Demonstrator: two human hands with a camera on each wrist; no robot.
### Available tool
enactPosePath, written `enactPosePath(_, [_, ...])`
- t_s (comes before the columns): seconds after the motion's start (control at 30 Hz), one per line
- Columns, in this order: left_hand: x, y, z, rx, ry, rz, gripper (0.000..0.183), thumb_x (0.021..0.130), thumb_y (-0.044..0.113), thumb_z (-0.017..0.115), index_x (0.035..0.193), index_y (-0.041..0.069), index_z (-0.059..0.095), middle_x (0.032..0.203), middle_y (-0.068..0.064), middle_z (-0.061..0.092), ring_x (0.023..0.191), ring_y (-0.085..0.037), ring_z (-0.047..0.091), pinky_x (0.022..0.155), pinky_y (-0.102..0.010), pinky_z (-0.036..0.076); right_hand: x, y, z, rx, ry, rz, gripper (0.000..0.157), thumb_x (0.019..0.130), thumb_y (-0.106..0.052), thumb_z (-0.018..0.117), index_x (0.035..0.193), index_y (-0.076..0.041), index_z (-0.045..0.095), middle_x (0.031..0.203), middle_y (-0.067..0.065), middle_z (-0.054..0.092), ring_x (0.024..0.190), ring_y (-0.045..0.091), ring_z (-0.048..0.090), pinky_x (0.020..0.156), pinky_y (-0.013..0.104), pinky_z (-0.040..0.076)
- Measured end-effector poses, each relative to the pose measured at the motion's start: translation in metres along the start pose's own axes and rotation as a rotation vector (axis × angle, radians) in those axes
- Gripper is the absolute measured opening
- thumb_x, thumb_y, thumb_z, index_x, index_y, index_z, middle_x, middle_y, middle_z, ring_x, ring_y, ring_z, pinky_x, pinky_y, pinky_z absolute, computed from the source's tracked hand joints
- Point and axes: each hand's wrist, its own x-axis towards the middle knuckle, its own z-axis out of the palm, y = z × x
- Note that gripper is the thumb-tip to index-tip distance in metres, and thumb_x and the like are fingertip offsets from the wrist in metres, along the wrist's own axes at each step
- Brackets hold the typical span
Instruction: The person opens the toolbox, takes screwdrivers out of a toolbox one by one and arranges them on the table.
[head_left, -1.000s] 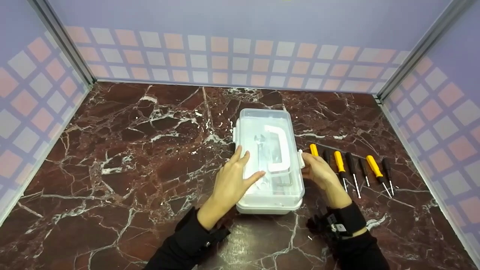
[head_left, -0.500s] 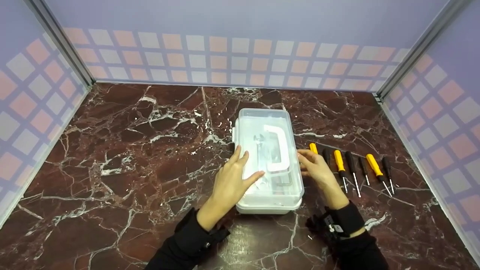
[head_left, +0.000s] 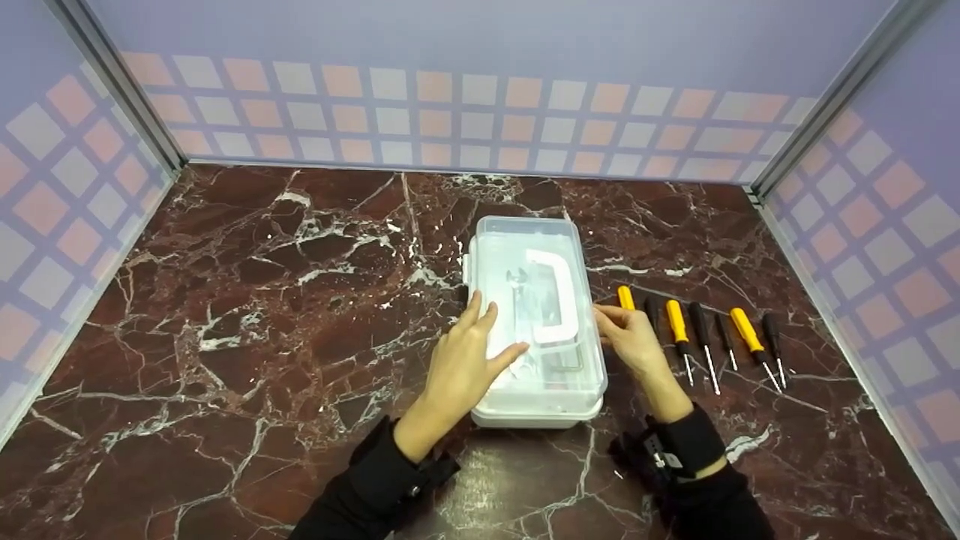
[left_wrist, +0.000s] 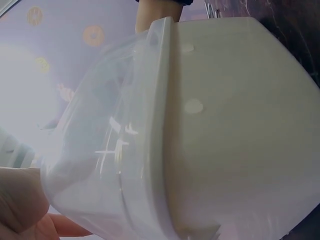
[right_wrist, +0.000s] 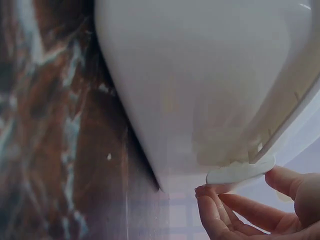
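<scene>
A toolbox (head_left: 517, 409) with a clear lid (head_left: 501, 240) and a white carrying handle (head_left: 566, 292) stands at the middle of the table. The lid is down, and through it shows a wrench (head_left: 520, 307). My left hand (head_left: 459, 367) rests on the lid's left side, fingers extended and thumb over the top. On the box's right side, my right hand (head_left: 637, 341) pinches a white latch (right_wrist: 240, 173) between thumb and fingertips. In the right wrist view the latch lies close to the lid's rim. The left wrist view shows the box's near end wall (left_wrist: 240, 120).
Several screwdrivers with yellow or black handles lie in a row to the right, among them a yellow screwdriver (head_left: 744, 330) and a black one (head_left: 701, 330). Patterned panels (head_left: 480, 112) enclose the marble-look table (head_left: 262, 337) at the back and both sides.
The latch stood out from the box's right side a second ago and is now down against it. My right hand moved inward with it. The left hand stayed in place.
</scene>
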Motion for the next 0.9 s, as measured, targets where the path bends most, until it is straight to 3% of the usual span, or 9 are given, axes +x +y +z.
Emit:
enactPosePath(0.1, [0.0,0.0,0.0,-0.017,-0.011,-0.006,0.067,0.077,0.041,0.063,0.121,-0.007,0.048,0.131,-0.029,0.034,0.044,-0.021,0.053,0.054,-0.025,0.049,-0.001,0.0,0.0,0.025,-0.005,0.013,0.033,0.091,-0.007,0.047,0.113,0.018,0.049,0.095,0.022,0.061,0.068,0.007,0.06,0.065,0.025,0.05])
enactPosePath(0.4, [0.0,0.0,0.003,-0.019,-0.016,-0.008,0.067,0.078,0.041,0.062,0.122,-0.008,0.047,0.131,-0.029,0.032,0.055,-0.029,0.059,0.06,-0.026,0.05,-0.002,0.002,-0.002,0.112,-0.061,0.073,0.036,0.093,-0.008,0.044,0.115,0.02,0.045,0.077,0.003,0.062,0.066,0.007,0.059,0.062,0.022,0.049])
enactPosePath(0.5, [0.0,0.0,0.003,-0.016,-0.021,-0.006,0.067,0.079,0.041,0.061,0.123,-0.007,0.046,0.132,-0.029,0.032,0.053,-0.027,0.058,0.054,-0.024,0.049,-0.001,0.0,-0.003,0.067,-0.079,0.055,0.036,0.093,-0.008,0.041,0.117,0.019,0.044,0.082,0.006,0.062,0.068,0.006,0.059,0.062,0.022,0.049])
enactPosePath(0.57, [-0.001,0.001,0.004,-0.006,-0.026,-0.005,0.067,0.08,0.041,0.06,0.123,-0.007,0.045,0.133,-0.028,0.031,0.063,-0.03,0.061,0.056,-0.026,0.05,0.0,-0.001,-0.005,0.016,-0.099,0.043,0.036,0.094,-0.008,0.041,0.119,0.017,0.043,0.089,0.013,0.062,0.069,0.007,0.06,0.063,0.023,0.049])
enactPosePath(0.63, [-0.003,0.003,0.003,0.014,-0.035,-0.006,0.065,0.082,0.041,0.058,0.124,-0.006,0.045,0.134,-0.028,0.03,0.084,-0.035,0.06,0.064,-0.03,0.051,0.002,-0.003,-0.006,-0.04,-0.12,0.008,0.036,0.094,-0.008,0.041,0.121,0.016,0.042,0.099,0.021,0.06,0.074,0.008,0.06,0.065,0.024,0.05])
enactPosePath(0.7, [-0.005,0.006,0.002,0.041,-0.047,-0.003,0.061,0.084,0.039,0.055,0.124,-0.005,0.046,0.135,-0.027,0.029,0.109,-0.039,0.047,0.077,-0.035,0.047,0.005,-0.006,-0.008,-0.106,-0.128,-0.056,0.035,0.093,-0.007,0.043,0.12,0.015,0.044,0.105,0.026,0.057,0.079,0.012,0.06,0.068,0.028,0.05])
enactPosePath(0.9, [-0.019,0.019,0.0,0.091,-0.12,0.085,0.048,0.087,0.034,0.05,0.122,0.001,0.05,0.138,-0.019,0.028,0.126,-0.035,0.025,0.1,-0.042,0.022,0.024,-0.032,-0.007,-0.316,0.028,-0.34,0.029,0.088,-0.004,0.05,0.113,0.012,0.053,0.109,0.025,0.056,0.096,0.03,0.056,0.083,0.037,0.044])
